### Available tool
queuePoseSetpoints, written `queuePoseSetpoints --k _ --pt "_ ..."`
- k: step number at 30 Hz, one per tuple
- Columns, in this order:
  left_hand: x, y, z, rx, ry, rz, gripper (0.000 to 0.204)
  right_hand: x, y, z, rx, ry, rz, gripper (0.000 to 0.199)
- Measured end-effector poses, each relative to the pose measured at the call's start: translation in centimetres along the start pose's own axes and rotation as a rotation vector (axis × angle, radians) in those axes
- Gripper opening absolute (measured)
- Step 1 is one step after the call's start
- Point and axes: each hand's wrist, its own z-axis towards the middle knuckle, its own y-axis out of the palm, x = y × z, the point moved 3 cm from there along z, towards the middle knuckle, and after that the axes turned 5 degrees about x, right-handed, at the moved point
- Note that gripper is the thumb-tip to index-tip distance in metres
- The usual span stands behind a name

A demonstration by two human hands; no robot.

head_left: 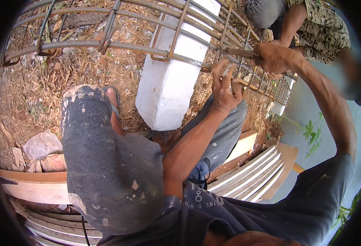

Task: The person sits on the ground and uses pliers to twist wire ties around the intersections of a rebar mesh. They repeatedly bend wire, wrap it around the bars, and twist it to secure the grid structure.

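Observation:
A long cage of ribbed steel bars [135,47] with square stirrups runs across the top and away to the right. My left hand [227,89] is closed at its lower edge, fingers curled around a bar near a stirrup. Just beyond it, my right hand [275,57] grips a dark, rusty hand tool [242,52], apparently pincers. The tool's end lies against the bars, and its exact shape is partly hidden by my fingers. Under the cage stands a white-painted block [172,88], touching the bars.
A co-worker in camouflage clothing [325,30] crouches at the upper right, one arm [291,26] reaching toward the cage beside my right hand. Dry leaves and chips cover the ground. Stacked white-edged boards [250,174] lie at my right; a pale board [37,190] and plastic bag [43,144] lie left.

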Motion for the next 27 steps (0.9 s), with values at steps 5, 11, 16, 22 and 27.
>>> queuePoseSetpoints --k 5,11,16,22,27 --pt "-0.6 -1.1 -2.4 0.123 -0.411 -0.149 0.034 -2.1 8.5 -1.2 0.040 0.197 0.951 0.047" --pt "-1.0 -0.8 -3.4 0.198 -0.552 -0.298 0.044 -4.0 11.8 -1.5 0.064 0.176 1.450 0.041" --pt "-0.2 -1.2 -4.1 0.316 -0.773 -0.439 0.050 0.5 10.5 -2.8 -0.085 -0.063 1.156 0.045" --pt "1.5 0.9 -5.9 0.256 -1.281 -0.735 0.064 1.9 5.9 -3.5 -0.225 0.040 1.279 0.053" --pt "5.0 3.0 -3.1 -0.012 -1.122 -0.945 0.079 3.5 2.8 -0.9 -0.494 -0.049 1.161 0.052"
